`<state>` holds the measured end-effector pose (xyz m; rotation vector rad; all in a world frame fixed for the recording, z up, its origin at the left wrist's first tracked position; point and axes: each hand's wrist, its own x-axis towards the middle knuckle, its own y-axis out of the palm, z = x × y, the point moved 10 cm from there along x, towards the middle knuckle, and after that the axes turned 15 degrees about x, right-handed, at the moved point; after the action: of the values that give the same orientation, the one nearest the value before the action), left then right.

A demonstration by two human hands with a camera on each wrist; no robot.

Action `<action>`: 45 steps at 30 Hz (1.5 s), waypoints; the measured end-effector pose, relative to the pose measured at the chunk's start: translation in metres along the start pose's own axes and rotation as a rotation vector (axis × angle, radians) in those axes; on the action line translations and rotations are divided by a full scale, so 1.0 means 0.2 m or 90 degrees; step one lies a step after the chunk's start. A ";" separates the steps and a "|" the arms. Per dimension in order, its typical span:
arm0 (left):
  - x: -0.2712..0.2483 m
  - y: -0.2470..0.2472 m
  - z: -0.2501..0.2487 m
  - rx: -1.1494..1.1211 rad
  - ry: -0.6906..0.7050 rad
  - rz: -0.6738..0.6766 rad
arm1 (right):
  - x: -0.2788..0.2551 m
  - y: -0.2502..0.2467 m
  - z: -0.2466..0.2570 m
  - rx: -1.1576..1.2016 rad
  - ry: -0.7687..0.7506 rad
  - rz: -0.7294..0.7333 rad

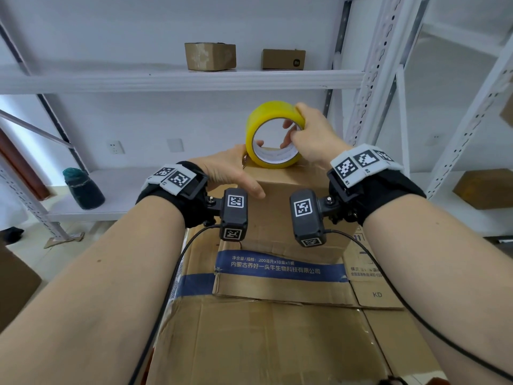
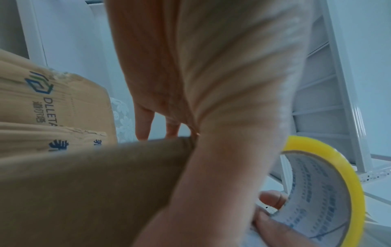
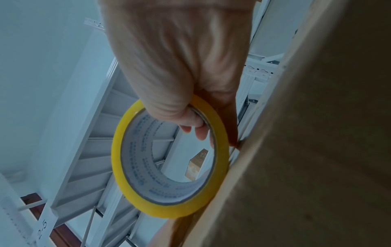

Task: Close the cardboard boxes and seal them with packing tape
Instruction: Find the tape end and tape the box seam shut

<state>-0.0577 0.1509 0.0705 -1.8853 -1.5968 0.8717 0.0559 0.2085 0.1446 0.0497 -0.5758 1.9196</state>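
From the head view, your right hand [image 1: 311, 140] is holding the round yellow roll of packing tape [image 1: 273, 134]. Your fingers [image 1: 288, 124] are going through the hole of the roll and your thumb is lying on its outer side, so the hand is grasping it. The roll is standing on its edge at the far end of the top of the small brown cardboard box [image 1: 288, 215]. Your left hand [image 1: 230, 170] is resting on the left far corner of that box, just beside the roll, with its fingers stretched out and holding nothing. The small box is sitting on a bigger brown cardboard box with a blue stripe [image 1: 277, 276], and that one is lying on a large flat brown cardboard box [image 1: 263, 343]. Two little brown boxes [image 1: 210, 56] are sitting on the white metal shelf [image 1: 177, 79] behind.

From the left wrist view, your left hand [image 2: 211, 83] is lying flat over the box edge [image 2: 84, 183], its fingers [image 2: 143, 123] pointing straight down and loose. The yellow roll [image 2: 330, 192] is showing at the lower right with fingertips of the other hand inside it.

From the right wrist view, your right hand [image 3: 175, 66] is gripping the yellow roll [image 3: 169, 158], fingers curling inside its ring. The roll is touching the brown box [image 3: 306, 150] on the right.
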 end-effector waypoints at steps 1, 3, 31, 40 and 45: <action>0.00 0.00 -0.01 0.001 0.004 0.000 | 0.00 -0.01 0.00 -0.010 0.000 -0.003; -0.01 0.00 -0.01 -0.016 0.016 0.004 | -0.01 -0.04 -0.01 -0.020 0.002 -0.011; 0.07 0.00 -0.15 0.180 -0.011 0.022 | -0.04 -0.17 0.01 -0.114 0.007 0.004; 0.04 0.00 -0.12 0.185 -0.025 0.023 | -0.10 -0.18 -0.16 0.118 0.028 -0.136; 0.04 0.00 -0.14 0.177 -0.017 0.026 | -0.08 -0.19 -0.11 0.086 0.001 -0.104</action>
<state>-0.0354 0.1589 0.0877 -1.7210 -1.3743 1.0802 0.1018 0.2146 0.1346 0.1775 -0.4266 1.7963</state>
